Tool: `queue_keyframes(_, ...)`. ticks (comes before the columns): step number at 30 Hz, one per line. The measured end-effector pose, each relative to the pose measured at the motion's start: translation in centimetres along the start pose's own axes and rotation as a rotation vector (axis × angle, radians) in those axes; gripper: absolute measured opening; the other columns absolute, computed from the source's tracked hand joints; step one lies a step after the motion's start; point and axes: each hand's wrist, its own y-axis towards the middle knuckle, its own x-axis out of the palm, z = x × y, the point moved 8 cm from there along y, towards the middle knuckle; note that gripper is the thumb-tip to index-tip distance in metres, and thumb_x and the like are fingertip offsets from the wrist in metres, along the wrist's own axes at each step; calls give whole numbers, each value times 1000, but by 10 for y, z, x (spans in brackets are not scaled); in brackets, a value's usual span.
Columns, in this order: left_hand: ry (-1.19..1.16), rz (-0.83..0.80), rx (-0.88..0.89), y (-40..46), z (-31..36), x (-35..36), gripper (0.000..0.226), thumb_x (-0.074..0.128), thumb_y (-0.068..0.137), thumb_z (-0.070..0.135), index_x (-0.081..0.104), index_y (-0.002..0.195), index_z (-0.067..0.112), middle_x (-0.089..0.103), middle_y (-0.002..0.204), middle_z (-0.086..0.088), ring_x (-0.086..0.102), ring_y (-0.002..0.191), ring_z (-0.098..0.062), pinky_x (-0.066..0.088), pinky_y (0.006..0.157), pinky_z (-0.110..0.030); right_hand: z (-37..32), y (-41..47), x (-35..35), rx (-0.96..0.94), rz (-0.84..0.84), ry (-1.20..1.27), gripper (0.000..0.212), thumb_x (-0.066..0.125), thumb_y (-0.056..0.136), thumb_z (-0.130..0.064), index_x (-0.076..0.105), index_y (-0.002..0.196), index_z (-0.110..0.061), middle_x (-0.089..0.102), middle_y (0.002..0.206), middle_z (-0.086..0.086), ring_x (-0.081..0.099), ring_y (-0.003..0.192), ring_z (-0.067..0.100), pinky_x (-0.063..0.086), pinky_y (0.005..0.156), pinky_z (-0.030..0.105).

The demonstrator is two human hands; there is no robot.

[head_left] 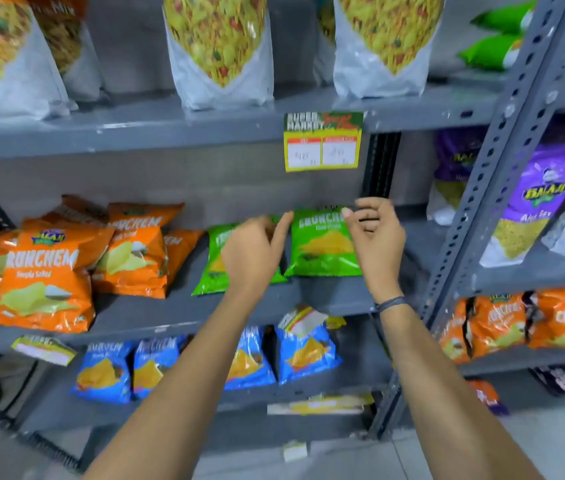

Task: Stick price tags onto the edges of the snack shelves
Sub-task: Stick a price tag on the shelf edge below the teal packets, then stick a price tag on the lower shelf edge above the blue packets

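A yellow price tag (322,142) with a green header is stuck on the edge of the upper grey shelf (170,133). My left hand (256,251) and my right hand (374,233) are raised below it, in front of the middle shelf. Between them stands a green Crunchem bag (322,247). My left thumb tip is at its top left corner and my right fingertips at its top right corner. I see nothing held in either hand. More tags hang on lower shelf edges: a tilted tag (43,349), a second tag (303,320) and a third tag (322,407).
Orange Crunchem bags (45,282) fill the middle shelf's left. Blue bags (305,355) stand on the shelf below. Large mixture pouches (218,46) stand on top. A perforated grey upright (495,168) separates a second rack with purple bags (530,209) and orange bags (495,323).
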Motion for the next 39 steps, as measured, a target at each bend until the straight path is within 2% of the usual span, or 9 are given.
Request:
queue_keyframes(6, 34, -692, -285, -120, -114, 120, 40, 53, 91, 39, 64, 76, 4, 70, 86, -25, 66, 89, -37, 49, 68, -38, 93, -79, 42, 193, -311, -216, 9, 68, 84, -12, 68, 92, -8, 71, 95, 17, 66, 78, 22, 56, 74, 36)
queue_keyframes(9, -66, -837, -424, -147, -143, 153, 34, 57, 90, 28, 62, 70, 1, 67, 91, -31, 64, 91, -39, 49, 73, -41, 117, -101, 64, 179, -473, -348, 17, 65, 86, -13, 66, 103, -10, 69, 106, 15, 68, 93, 26, 56, 83, 40)
queue_keyframes(13, -238, -816, -516, -144, -145, 179, 18, 60, 90, 16, 63, 87, -2, 66, 98, -35, 62, 95, -44, 45, 68, -38, 134, -104, 90, 105, -604, -563, 26, 63, 88, -23, 63, 113, -17, 65, 112, 11, 60, 107, 30, 51, 87, 45)
queue_keyframes(17, -362, -771, -524, -136, -140, 195, 18, 56, 92, 14, 59, 95, -3, 66, 91, -29, 58, 80, -25, 45, 69, -34, 146, -94, 106, 41, -634, -697, 17, 61, 87, -32, 67, 101, -24, 67, 107, 4, 54, 109, 27, 42, 87, 41)
queue_keyframes(19, -436, -747, -547, -137, -141, 198, 21, 50, 96, 16, 56, 91, -4, 67, 92, -30, 60, 80, -26, 50, 73, -41, 152, -88, 112, 39, -644, -714, 14, 62, 86, -33, 69, 95, -25, 69, 103, 3, 55, 107, 27, 39, 87, 40)
queue_keyframes(23, -457, -718, -535, -134, -139, 199, 28, 42, 98, 16, 51, 73, 8, 61, 73, -17, 60, 68, -28, 52, 66, -41, 164, -77, 116, 146, -643, -655, 11, 66, 82, -35, 71, 90, -29, 74, 97, -6, 62, 102, 19, 36, 89, 36)
queue_keyframes(28, -407, -736, -451, -131, -135, 192, 31, 40, 98, 17, 51, 70, 8, 59, 69, -16, 63, 75, -42, 55, 68, -50, 168, -72, 118, 192, -695, -637, 11, 66, 80, -37, 70, 89, -31, 74, 92, -7, 65, 93, 17, 37, 88, 36)
queue_keyframes(32, -399, -721, -434, -130, -129, 180, 38, 38, 99, 20, 45, 62, 19, 56, 68, -18, 59, 70, -38, 54, 66, -51, 169, -72, 119, 213, -713, -638, 12, 65, 80, -36, 70, 88, -28, 74, 95, -6, 65, 96, 18, 37, 88, 36)
queue_keyframes(39, 49, -723, 17, -106, -127, 158, 31, 40, 98, 35, 60, 87, 14, 71, 87, -12, 62, 85, -35, 48, 65, -38, 158, -79, 106, 125, -818, -538, 13, 74, 77, -28, 69, 79, -17, 72, 78, 4, 64, 79, 21, 48, 78, 36)
